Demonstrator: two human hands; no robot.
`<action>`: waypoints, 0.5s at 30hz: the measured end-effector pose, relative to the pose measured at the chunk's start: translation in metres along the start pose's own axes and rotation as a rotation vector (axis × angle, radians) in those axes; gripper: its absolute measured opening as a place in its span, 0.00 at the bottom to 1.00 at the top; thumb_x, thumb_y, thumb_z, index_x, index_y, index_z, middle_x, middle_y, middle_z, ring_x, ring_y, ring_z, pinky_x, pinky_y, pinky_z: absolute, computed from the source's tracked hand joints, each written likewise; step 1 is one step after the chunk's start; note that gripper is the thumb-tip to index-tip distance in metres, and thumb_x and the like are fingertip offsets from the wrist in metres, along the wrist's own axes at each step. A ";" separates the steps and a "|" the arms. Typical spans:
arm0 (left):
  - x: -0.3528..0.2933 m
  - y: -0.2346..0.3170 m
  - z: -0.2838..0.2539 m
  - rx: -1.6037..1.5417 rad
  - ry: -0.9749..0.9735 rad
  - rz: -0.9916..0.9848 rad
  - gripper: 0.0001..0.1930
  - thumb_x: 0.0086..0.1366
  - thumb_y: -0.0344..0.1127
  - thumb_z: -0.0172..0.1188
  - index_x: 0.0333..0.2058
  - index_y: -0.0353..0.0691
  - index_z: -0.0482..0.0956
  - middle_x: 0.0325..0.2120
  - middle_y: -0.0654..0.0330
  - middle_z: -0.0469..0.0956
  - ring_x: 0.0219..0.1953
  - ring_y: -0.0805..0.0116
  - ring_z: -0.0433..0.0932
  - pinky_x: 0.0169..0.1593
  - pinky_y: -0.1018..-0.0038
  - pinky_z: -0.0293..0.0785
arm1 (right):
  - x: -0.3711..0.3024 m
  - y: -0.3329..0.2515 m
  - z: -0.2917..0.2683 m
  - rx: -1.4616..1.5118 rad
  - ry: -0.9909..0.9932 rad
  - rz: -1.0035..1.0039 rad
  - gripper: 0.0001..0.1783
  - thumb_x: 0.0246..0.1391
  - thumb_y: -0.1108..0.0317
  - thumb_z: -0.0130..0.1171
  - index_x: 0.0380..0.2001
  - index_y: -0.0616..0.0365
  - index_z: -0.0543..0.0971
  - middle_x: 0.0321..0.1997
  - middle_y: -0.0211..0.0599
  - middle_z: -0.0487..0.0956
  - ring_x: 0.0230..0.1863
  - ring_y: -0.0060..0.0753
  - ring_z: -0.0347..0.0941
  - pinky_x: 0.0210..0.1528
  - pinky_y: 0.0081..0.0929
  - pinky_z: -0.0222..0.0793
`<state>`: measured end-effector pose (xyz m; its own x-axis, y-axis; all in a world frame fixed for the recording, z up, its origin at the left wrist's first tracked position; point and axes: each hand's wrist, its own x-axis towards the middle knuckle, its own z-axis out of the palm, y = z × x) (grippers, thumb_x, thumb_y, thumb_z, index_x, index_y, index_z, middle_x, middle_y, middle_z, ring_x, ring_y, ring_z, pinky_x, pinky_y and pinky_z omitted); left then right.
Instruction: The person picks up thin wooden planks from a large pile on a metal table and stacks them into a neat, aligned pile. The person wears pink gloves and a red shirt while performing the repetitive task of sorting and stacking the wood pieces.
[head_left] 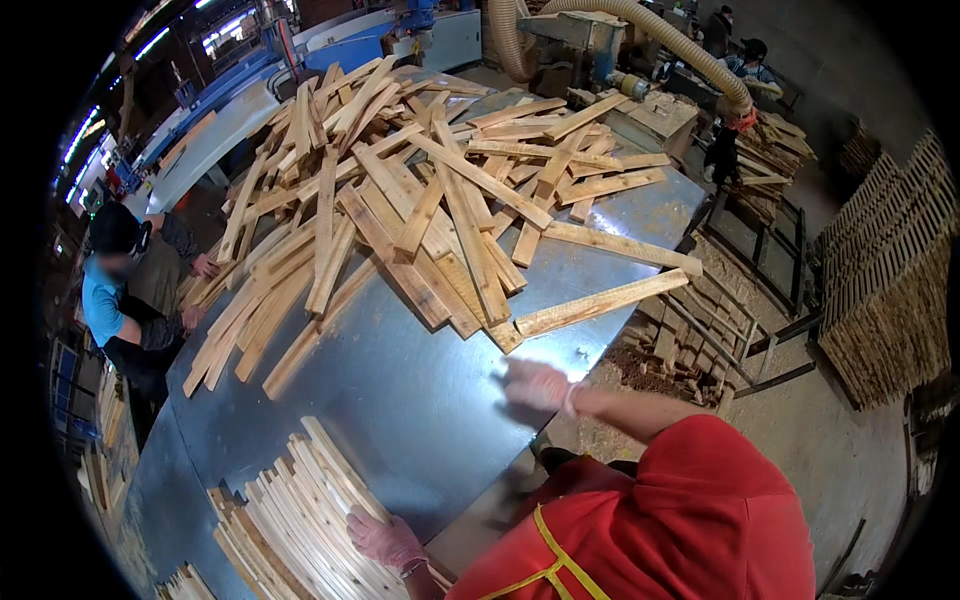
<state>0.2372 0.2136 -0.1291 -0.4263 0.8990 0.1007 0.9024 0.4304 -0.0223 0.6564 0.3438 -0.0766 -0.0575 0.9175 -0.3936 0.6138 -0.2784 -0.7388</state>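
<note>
My left hand, in a pale pink glove, lies on the right side of a row of light wooden strips standing close together at the near left of the table. Its fingers rest spread over the strips' edges. My right hand, gloved alike, is above the bare metal near the table's right edge. Motion blurs its fingers, and I see nothing clearly held in it. Just beyond lies a single wooden board, at the near edge of a large, tangled heap of boards.
The metal table runs beneath everything. At the left, a person in a blue shirt has hands by the heap. A tall stack of slats stands at the right. Wood scraps lie below the table's right edge; a ribbed hose hangs behind.
</note>
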 end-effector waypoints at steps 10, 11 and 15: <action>0.062 0.136 -0.041 -0.333 0.085 0.436 0.23 0.46 0.33 0.71 0.42 0.40 0.75 0.42 0.52 0.75 0.50 0.45 0.75 0.53 0.51 0.73 | 0.052 0.163 -0.150 -0.966 0.243 0.200 0.25 0.58 0.64 0.60 0.61 0.43 0.80 0.57 0.42 0.82 0.66 0.49 0.72 0.69 0.49 0.61; 0.072 0.153 -0.040 -0.388 0.071 0.462 0.23 0.46 0.33 0.71 0.43 0.39 0.75 0.42 0.51 0.75 0.49 0.45 0.75 0.52 0.51 0.74 | 0.057 0.157 -0.155 -1.003 0.122 0.176 0.23 0.56 0.60 0.63 0.57 0.43 0.82 0.56 0.43 0.83 0.63 0.50 0.75 0.67 0.47 0.64; 0.118 0.213 0.012 -0.614 0.072 0.548 0.30 0.51 0.35 0.72 0.54 0.35 0.76 0.47 0.49 0.78 0.52 0.44 0.76 0.54 0.52 0.75 | 0.037 0.105 -0.189 -0.808 -0.195 0.257 0.25 0.47 0.47 0.73 0.48 0.44 0.87 0.51 0.48 0.85 0.55 0.53 0.82 0.60 0.43 0.76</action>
<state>0.3780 0.4127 -0.1341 0.0701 0.9521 0.2978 0.8641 -0.2071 0.4587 0.8675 0.4018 -0.0654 0.0709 0.7680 -0.6365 0.9929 -0.1152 -0.0285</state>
